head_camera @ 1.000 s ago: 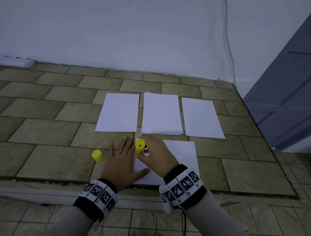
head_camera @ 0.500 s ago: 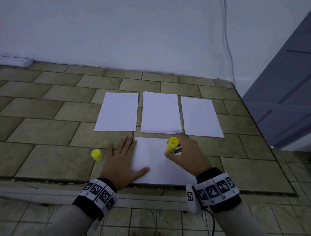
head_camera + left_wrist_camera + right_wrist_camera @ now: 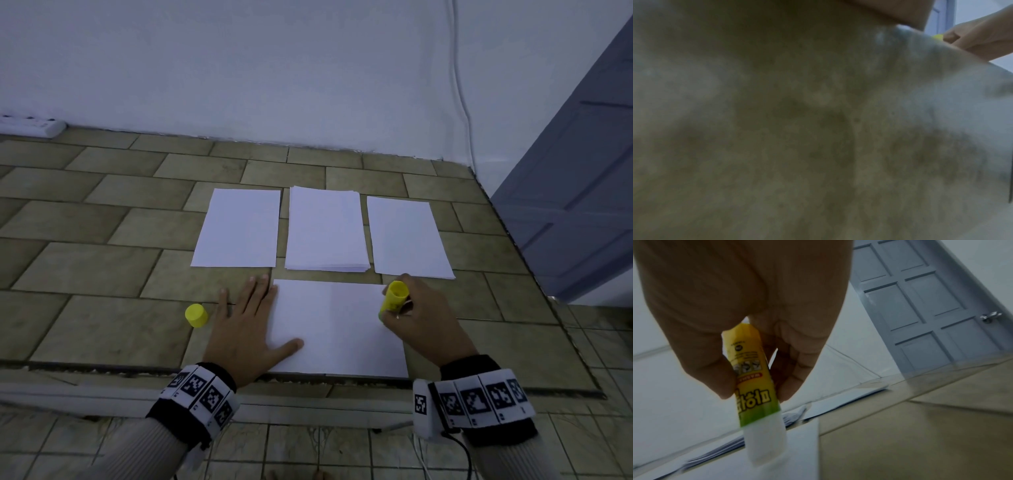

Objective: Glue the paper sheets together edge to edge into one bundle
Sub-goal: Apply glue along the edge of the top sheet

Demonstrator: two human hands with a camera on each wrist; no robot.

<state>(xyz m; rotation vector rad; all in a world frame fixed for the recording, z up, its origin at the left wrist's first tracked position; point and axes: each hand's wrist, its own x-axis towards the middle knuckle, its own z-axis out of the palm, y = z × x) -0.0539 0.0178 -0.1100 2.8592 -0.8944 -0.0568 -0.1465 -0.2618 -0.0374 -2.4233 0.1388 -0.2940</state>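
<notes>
A white sheet point(image 3: 337, 325) lies crosswise on the tiled floor in front of me. My left hand point(image 3: 246, 325) lies flat, fingers straight, pressing its left edge. My right hand point(image 3: 416, 317) pinches an uncapped yellow glue stick point(image 3: 394, 296) at the sheet's far right corner; in the right wrist view the white glue tip of the stick point(image 3: 764, 441) touches the paper near its right edge point(image 3: 813, 431). Beyond lie a single sheet point(image 3: 239, 228), a thick stack point(image 3: 325, 229) and another thin pile point(image 3: 407, 238). The left wrist view is a blur of floor.
The yellow glue cap point(image 3: 196, 315) stands on the tiles left of my left hand. A power strip point(image 3: 32, 125) lies by the wall at far left. A grey door point(image 3: 579, 192) stands at right, with a white cable point(image 3: 460, 82) running down the wall.
My right hand has drawn the glue stick rightward along the sheet's far edge, from its left corner to its right corner. The left hand has stayed pressed on the sheet.
</notes>
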